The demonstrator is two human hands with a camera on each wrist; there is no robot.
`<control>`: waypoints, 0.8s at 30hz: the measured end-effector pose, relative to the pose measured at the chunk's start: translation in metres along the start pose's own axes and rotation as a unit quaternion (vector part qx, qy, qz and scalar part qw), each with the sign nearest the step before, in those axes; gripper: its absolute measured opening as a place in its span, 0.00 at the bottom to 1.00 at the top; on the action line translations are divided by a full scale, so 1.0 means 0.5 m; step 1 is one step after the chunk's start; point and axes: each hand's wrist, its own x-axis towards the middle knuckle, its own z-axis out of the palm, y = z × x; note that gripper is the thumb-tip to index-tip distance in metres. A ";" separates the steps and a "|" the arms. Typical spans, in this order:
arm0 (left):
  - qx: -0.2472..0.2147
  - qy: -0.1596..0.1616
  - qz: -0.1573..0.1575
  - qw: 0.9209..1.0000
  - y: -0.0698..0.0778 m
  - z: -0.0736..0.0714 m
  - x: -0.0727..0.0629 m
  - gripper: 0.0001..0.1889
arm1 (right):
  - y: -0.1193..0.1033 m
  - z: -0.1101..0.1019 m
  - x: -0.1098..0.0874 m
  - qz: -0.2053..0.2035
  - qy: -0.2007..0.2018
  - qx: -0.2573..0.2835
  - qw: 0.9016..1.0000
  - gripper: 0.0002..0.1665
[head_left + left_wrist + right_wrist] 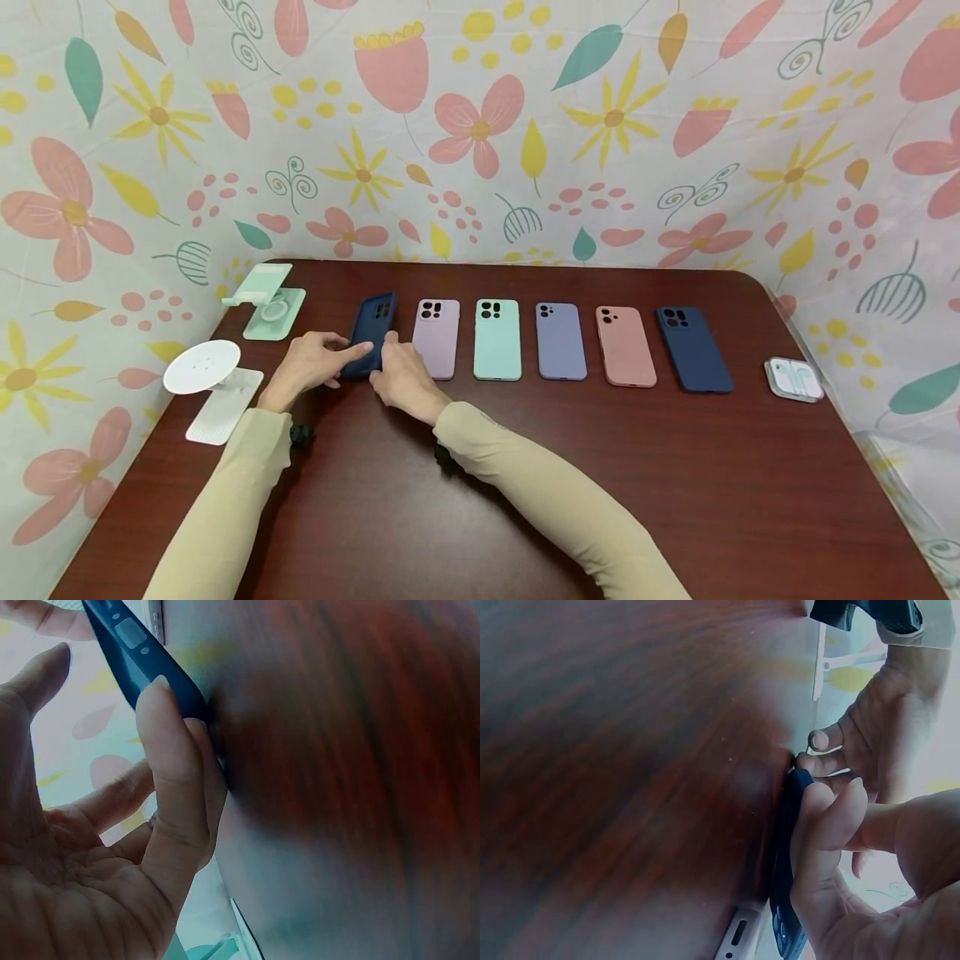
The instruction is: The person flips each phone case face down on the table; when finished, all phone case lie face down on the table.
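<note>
A navy blue phone case (pixel 365 329) lies at the left end of a row of phone cases. Its inner side appears to face up, with the camera cut-out at the upper right. On its left side, my left hand (pixel 311 362) touches it with loosely bent fingers. In the left wrist view, fingertips (pixel 160 688) meet the case's end, while the thumb stands apart from it. My right hand (pixel 405 379) grips the right edge near the lower corner. Its curled fingers (pixel 814 832) lie along the case in the right wrist view, hiding part of it.
To the right lie lilac (pixel 437 342), mint (pixel 497 342), periwinkle (pixel 561 343), pink (pixel 627 348) and another navy (pixel 693 350) phone case, then a small clear box (pixel 795 379). At left stand a mint phone stand (pixel 277 312) and a white stand (pixel 225 408).
</note>
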 end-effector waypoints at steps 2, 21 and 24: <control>-0.006 0.001 -0.003 1.000 0.001 0.001 0.001 0.47 | 0.003 0.003 0.003 -0.010 0.011 0.000 1.000 0.36; -0.083 -0.035 -0.024 0.996 0.008 0.013 0.012 0.47 | -0.053 -0.053 -0.068 -0.037 0.033 0.049 0.998 0.35; -0.099 -0.046 -0.019 0.994 0.008 0.012 0.011 0.43 | -0.051 -0.044 -0.063 -0.042 0.041 0.039 0.998 0.34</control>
